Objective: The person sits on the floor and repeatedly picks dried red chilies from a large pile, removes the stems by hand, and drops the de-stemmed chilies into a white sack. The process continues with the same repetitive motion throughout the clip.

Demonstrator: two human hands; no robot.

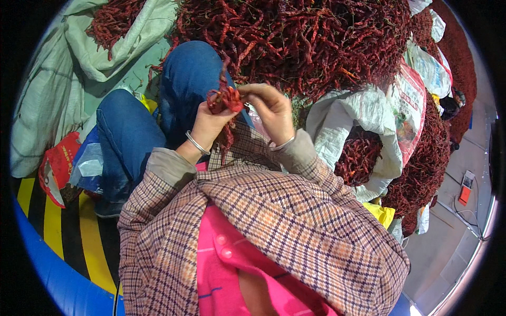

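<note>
A small bunch of dried red chilies [225,99] is gripped in my left hand [206,124], its fingers closed round the middle. Some chilies stick up above the fist and others hang below it. My right hand [274,112] is up against the right side of the bunch, thumb and fingers pinched together. What lies between those fingertips is too small to make out. Both hands are over my lap, close to my knee in blue jeans [192,66]. Just beyond them rises a large heap of dried red chilies [300,42].
To the right, an open white woven sack [329,113] holds more chilies, beside a printed sack [411,110]. A pale sack [50,105] with chilies lies at left, near a red packet [60,166]. A red-and-white device [466,188] with a cable rests on the floor at right.
</note>
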